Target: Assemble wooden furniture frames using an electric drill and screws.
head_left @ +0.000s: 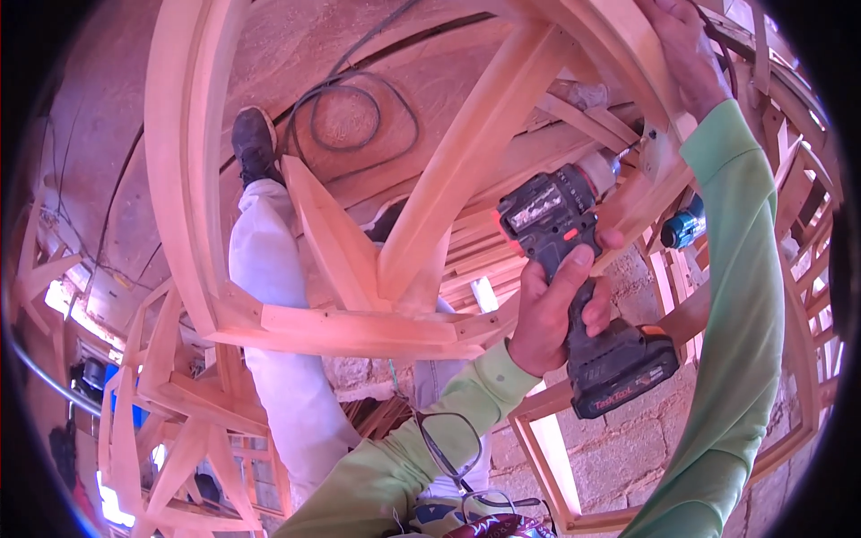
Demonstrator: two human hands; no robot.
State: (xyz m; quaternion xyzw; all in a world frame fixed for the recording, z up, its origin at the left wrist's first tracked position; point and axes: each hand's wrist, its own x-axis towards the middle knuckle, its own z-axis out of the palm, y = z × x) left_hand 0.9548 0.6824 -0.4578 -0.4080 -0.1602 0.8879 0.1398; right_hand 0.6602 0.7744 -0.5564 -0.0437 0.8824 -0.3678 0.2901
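Note:
My left hand is wrapped round the grip of a black and red cordless drill, its battery pack hanging below. The drill's bit points up and right at a joint block of a large pale wooden frame. Whether the bit touches the wood I cannot tell. At the top right my right hand holds the outer curved rail of that frame; its fingertips are partly cut off by the picture's edge. The frame has curved rails and slanting braces and stands before my legs.
A coiled dark cable lies on the dusty floor near my shoe. Stacked wood strips sit behind the frame. A teal and black tool is beside my right forearm. More wooden frames crowd both sides. Eyeglasses hang at my chest.

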